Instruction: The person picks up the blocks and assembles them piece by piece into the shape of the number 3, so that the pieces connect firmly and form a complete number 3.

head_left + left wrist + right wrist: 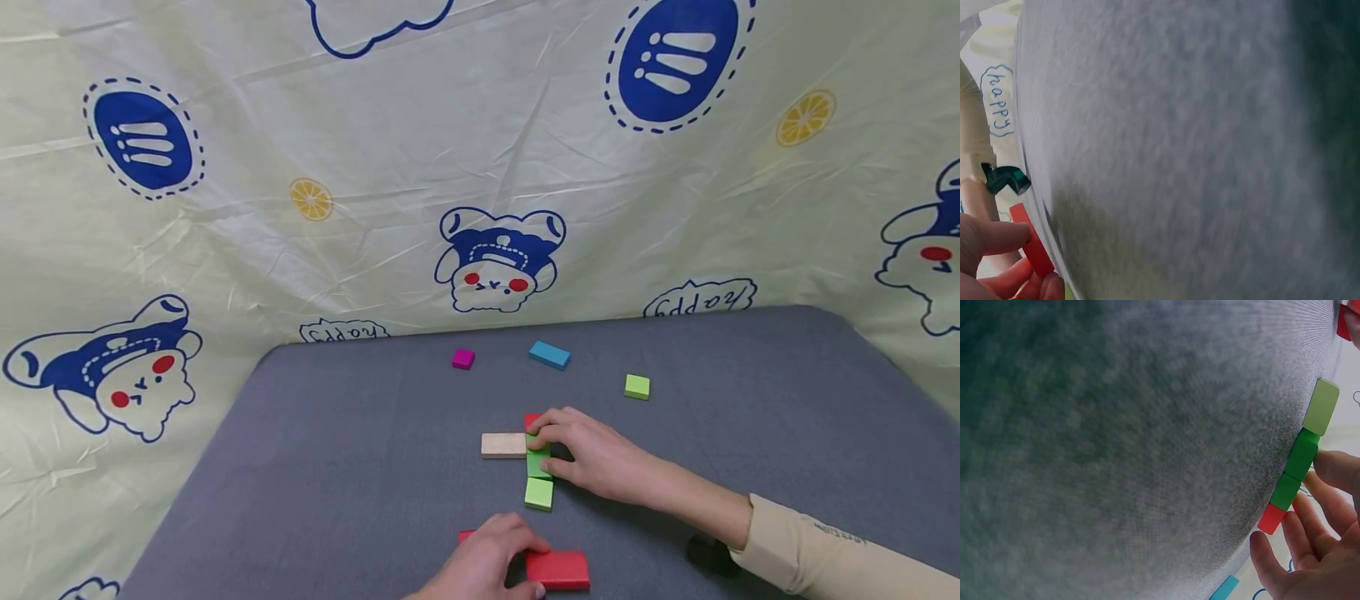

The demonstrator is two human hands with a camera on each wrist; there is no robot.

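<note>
A row of small blocks stands mid-table: a light green block nearest, then two green blocks, then a red block at the far end. My right hand is over the row from the right, thumb and curled fingertips at the green blocks. Its fingers partly cover them and the red end. At the near side my left hand pinches a larger red block between thumb and fingers. A bit of red shows behind that hand. A pale wooden block lies left of the row, against it.
Farther back on the grey table lie a magenta block, a blue block and a lone light green block. A dark object is under the right wrist. Behind the table hangs a printed curtain.
</note>
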